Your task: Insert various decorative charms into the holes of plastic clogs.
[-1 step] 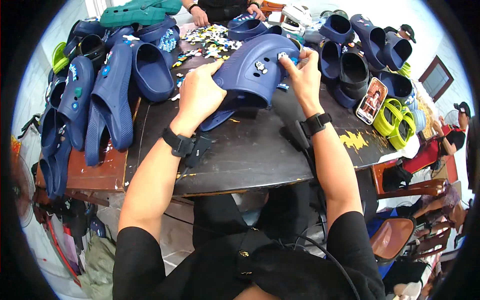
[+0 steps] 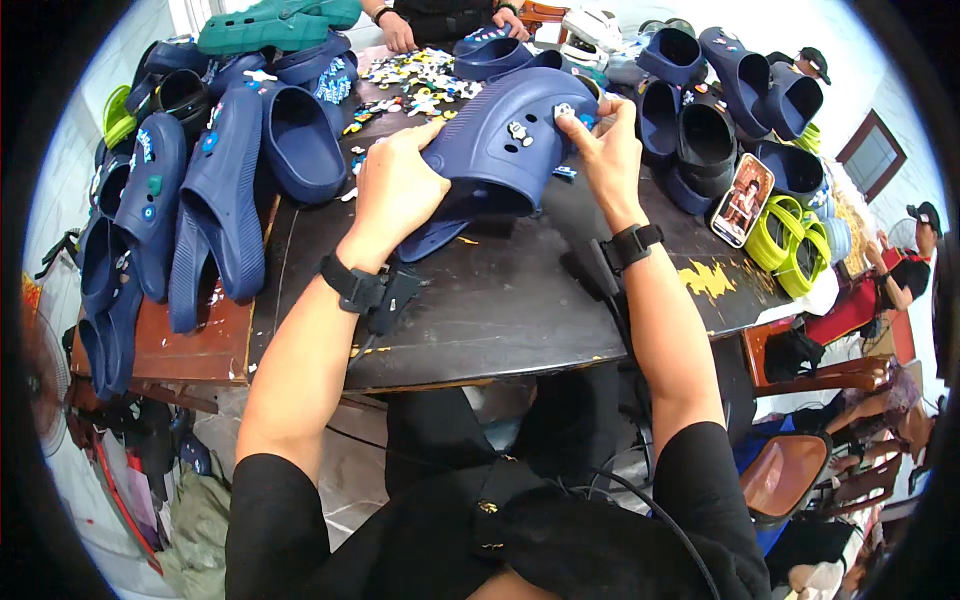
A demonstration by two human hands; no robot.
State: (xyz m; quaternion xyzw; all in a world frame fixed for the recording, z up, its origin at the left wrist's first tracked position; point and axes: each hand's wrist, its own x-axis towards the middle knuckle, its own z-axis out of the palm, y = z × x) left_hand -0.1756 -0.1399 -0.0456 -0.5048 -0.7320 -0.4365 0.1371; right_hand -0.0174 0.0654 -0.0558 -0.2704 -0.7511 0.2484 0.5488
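Note:
A dark blue clog (image 2: 490,150) is held up over the table between both my hands. My left hand (image 2: 398,190) grips its left side, fingers hidden beneath the sole edge. At the toe end, my right hand (image 2: 610,150) is closed on the clog, its thumb pressing a small white-and-black shoe charm (image 2: 564,111). A second charm (image 2: 518,132) sits in a hole nearer the middle of the upper. Several holes in the upper are bare. Past the clog lies a pile of colourful loose charms (image 2: 425,80).
Blue clogs (image 2: 225,200) crowd the left side, others (image 2: 660,115) the right. A phone (image 2: 743,200) leans beside lime-green clogs (image 2: 800,250) at the right. Across the dark table (image 2: 480,310), another person's hands (image 2: 398,32) rest near a clog. Cables run below the table edge.
Almost nothing differs. The clog and my left hand have shifted very slightly left; my right thumb stays on the charm.

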